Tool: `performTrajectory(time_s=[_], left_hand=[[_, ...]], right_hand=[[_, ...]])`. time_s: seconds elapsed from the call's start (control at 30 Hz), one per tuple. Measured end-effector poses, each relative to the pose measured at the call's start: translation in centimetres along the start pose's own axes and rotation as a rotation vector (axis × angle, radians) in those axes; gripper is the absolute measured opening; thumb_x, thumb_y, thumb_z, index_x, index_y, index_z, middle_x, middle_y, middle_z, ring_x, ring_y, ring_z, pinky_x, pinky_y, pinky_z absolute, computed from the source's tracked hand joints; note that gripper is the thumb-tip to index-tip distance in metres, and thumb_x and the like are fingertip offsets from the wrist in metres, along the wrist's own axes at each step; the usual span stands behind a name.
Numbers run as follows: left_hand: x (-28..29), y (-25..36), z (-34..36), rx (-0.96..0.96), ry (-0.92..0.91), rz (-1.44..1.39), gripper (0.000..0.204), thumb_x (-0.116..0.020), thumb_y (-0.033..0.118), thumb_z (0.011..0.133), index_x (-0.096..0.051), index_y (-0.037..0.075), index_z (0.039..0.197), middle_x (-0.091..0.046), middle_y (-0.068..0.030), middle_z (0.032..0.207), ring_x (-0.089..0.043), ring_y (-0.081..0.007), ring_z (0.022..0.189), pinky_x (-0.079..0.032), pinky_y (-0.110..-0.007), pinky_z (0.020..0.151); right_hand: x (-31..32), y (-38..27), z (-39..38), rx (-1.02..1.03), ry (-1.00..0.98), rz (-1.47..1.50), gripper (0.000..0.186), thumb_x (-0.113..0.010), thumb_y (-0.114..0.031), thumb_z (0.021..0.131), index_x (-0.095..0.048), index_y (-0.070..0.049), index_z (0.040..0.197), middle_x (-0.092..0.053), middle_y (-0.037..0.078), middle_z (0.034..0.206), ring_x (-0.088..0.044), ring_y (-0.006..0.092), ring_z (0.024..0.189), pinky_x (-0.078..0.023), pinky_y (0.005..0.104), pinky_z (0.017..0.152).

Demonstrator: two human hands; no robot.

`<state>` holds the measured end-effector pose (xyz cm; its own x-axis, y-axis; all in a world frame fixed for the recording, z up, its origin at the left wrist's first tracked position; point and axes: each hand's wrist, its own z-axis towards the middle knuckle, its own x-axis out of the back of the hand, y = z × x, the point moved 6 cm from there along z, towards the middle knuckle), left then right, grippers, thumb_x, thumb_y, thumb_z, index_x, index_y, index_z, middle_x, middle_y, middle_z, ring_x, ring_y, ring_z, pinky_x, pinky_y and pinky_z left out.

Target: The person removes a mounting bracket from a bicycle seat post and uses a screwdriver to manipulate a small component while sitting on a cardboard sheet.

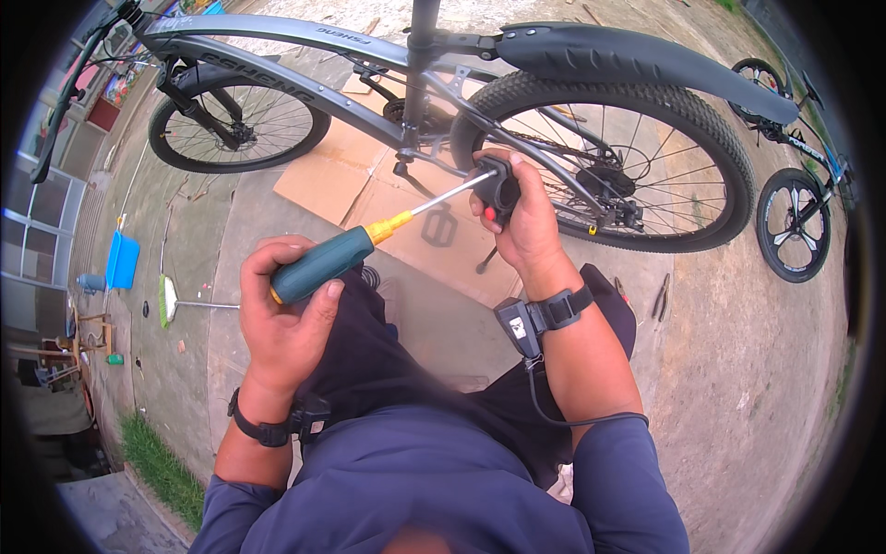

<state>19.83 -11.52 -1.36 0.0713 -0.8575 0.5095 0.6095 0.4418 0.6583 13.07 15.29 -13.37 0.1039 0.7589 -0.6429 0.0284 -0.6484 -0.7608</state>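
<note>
With the left hand (286, 319) clenched around the screwdriver (369, 245) and the right hand (517, 217) pinching the small black part (498, 183) beside the bicycle's rear wheel (609, 157), keep the shaft square to the screw.

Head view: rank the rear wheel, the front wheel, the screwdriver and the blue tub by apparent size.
1. Rear wheel
2. Front wheel, though it sits farther off
3. Screwdriver, nearest the camera
4. Blue tub

Head camera looks steeply down, close over the bicycle (517, 102).
</note>
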Motion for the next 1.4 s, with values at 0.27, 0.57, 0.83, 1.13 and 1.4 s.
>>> performTrajectory(time_s=[0.27,0.57,0.83,1.13,1.4], left_hand=[[0.3,-1.3,-0.4,0.303,-0.058,-0.21,0.047,-0.073,0.025,0.097,-0.045,0.004,0.128,-0.06,-0.0154,0.117,-0.065,-0.0157,0.078,-0.051,-0.023,0.062],[0.4,-2.2,-0.7,0.443,-0.097,-0.353,0.047,-0.072,0.021,0.097,-0.043,0.005,0.131,-0.059,-0.0149,0.118,-0.066,-0.0178,0.085,-0.052,-0.026,0.066],[0.1,-2.4,-0.9,0.52,-0.093,-0.415,0.039,-0.068,0.017,0.099,-0.046,0.004,0.129,-0.059,-0.0139,0.116,-0.066,-0.0172,0.085,-0.052,-0.026,0.067],[0.1,-3.0,-0.5,0.607,-0.109,-0.688,0.04,-0.069,0.014,0.098,-0.046,0.003,0.129,-0.066,-0.0122,0.1,-0.065,-0.0147,0.083,-0.051,-0.024,0.066],[0.1,-1.8,-0.1,0.425,-0.028,-0.348,0.034,-0.061,0.024,0.104,-0.047,0.004,0.127,-0.065,-0.0101,0.095,-0.064,-0.0128,0.076,-0.048,-0.022,0.063]], right_hand=[[0.0,0.1,-0.1,-0.006,-0.013,0.003,0.044,-0.045,-0.046,0.104,-0.063,-0.009,0.12,-0.061,0.002,0.086,-0.055,0.0101,0.064,-0.033,0.0229,0.051],[0.1,0.3,-0.2,-0.016,-0.011,0.015,0.043,-0.045,-0.046,0.104,-0.063,-0.01,0.12,-0.063,0.003,0.09,-0.056,0.0112,0.066,-0.034,0.0231,0.053],[-0.2,0.0,-0.1,0.001,0.054,0.021,0.047,-0.039,-0.039,0.105,-0.06,0.0,0.12,-0.06,0.007,0.081,-0.057,0.0139,0.062,-0.033,0.0242,0.046],[-0.4,0.0,-0.3,-0.015,0.065,-0.018,0.045,-0.039,-0.04,0.105,-0.061,-0.003,0.119,-0.06,0.006,0.08,-0.056,0.0135,0.061,-0.033,0.0242,0.046],[0.2,0.5,-0.1,-0.038,0.018,-0.031,0.044,-0.044,-0.047,0.104,-0.063,-0.013,0.123,-0.065,0.002,0.092,-0.056,0.0105,0.067,-0.039,0.0239,0.059]])
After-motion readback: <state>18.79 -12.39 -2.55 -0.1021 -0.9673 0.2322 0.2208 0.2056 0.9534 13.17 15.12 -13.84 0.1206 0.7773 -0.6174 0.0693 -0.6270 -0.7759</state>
